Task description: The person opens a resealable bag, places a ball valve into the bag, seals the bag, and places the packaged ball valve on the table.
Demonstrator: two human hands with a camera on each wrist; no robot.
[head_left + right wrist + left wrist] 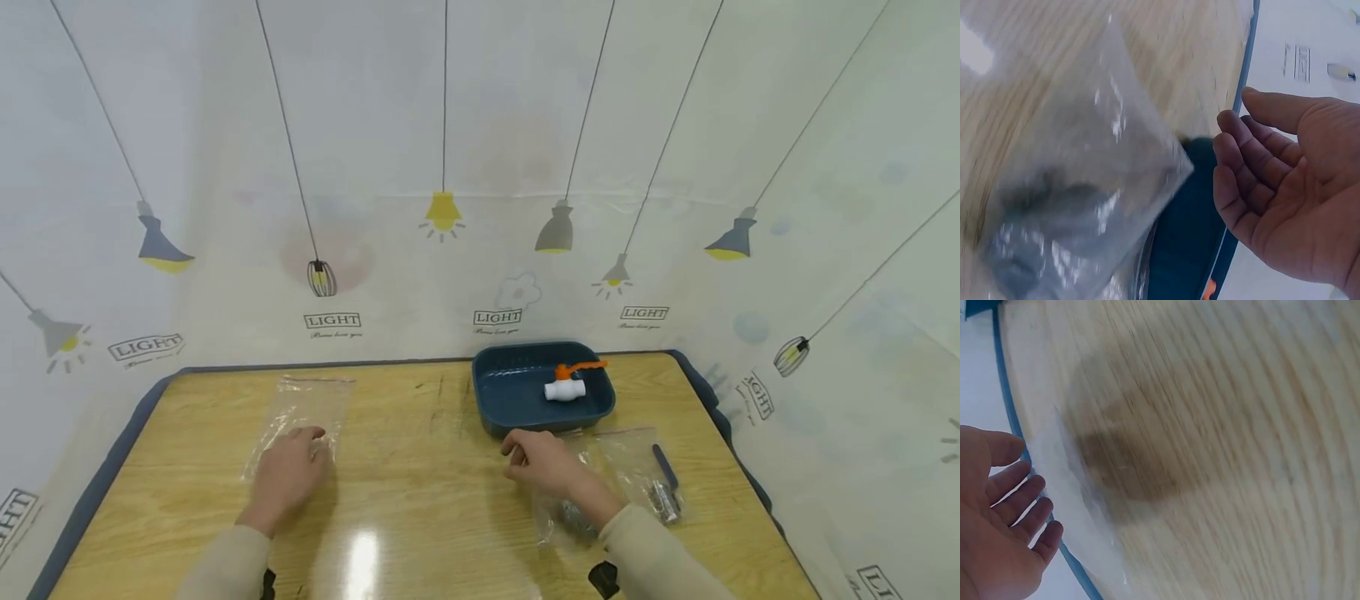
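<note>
My left hand (291,473) hovers over a flat clear zip bag (311,408) at the table's left; in the left wrist view its fingers (1022,500) are loosely bent and hold nothing. My right hand (546,462) is above a clear bag (1085,187) with dark, blurred contents, just in front of a dark blue tray (491,408). Its fingers (1254,162) curve loosely around nothing in the right wrist view. Inside the tray lies a white ball valve (564,389) with an orange handle (585,366).
Right of my right hand, another clear bag (626,454) holds a metal valve (664,502) with a blue handle (664,465). The wooden table (405,467) has a dark blue edge strip. A white wall covering (390,275) printed with lamps rises behind it.
</note>
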